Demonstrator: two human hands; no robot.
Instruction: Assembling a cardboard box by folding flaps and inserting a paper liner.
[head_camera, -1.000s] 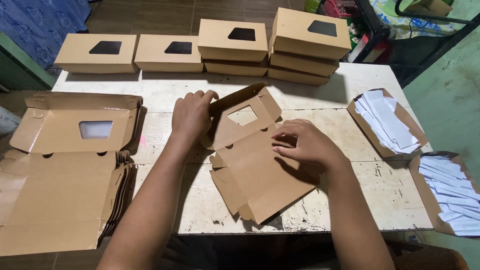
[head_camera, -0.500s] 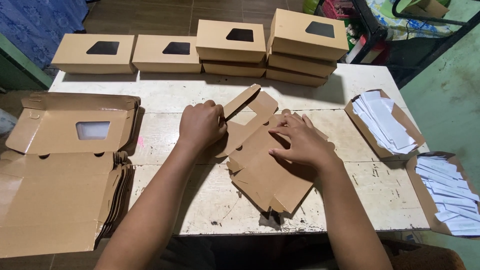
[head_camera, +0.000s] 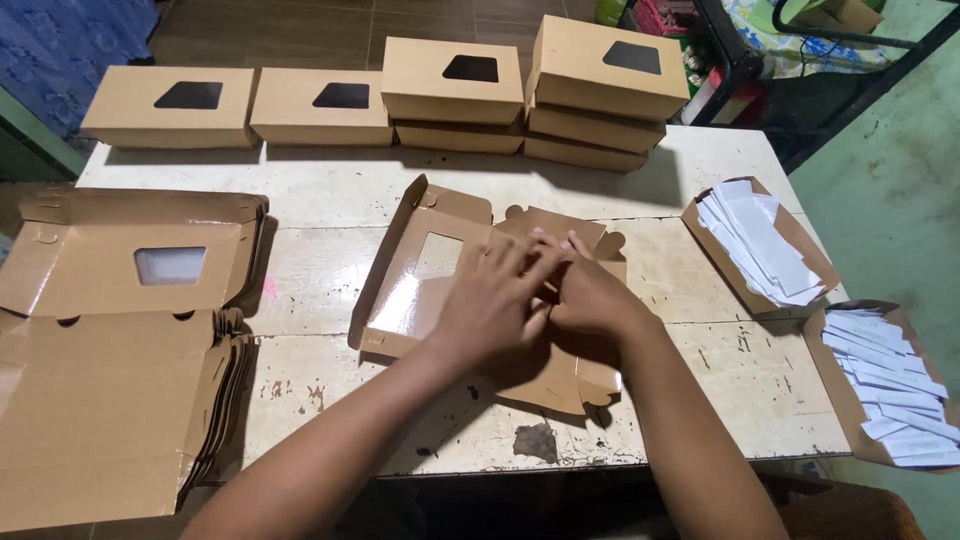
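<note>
left hand (head_camera: 495, 300): flat, fingers spread, pressing on the box blank, palm down; grips nothing that shows.
right hand (head_camera: 590, 295): just beside the left hand, fingertips touching it, fingers bent down onto the blank's middle fold; can't tell if it pinches a flap.
box blank (head_camera: 430, 285): brown card, half folded, mid table, a bit toward the near edge; windowed lid panel tilted up on the left side, clear film catches light; rounded tabs stick out at its far and near right corners.
table (head_camera: 330, 215): pale, worn, paint chipped near the front edge.
flat stack (head_camera: 110, 400): pile of unfolded blanks, left edge of table, hanging over the near left corner; top one shows a window cutout.
finished boxes (head_camera: 450, 80): row along the far edge, all with dark window on the lid; two singles at far left, then a pile of two, then a pile of three at far right.
tray A (head_camera: 800, 250): open card tray at right edge, tilted, holds white paper strips.
tray B (head_camera: 905, 320): second tray, near right corner, partly off the table, more white strips inside.
floor (head_camera: 890, 180): greenish, right of table.
gaps: hands well apart from both trays and from the flat stack.
</note>
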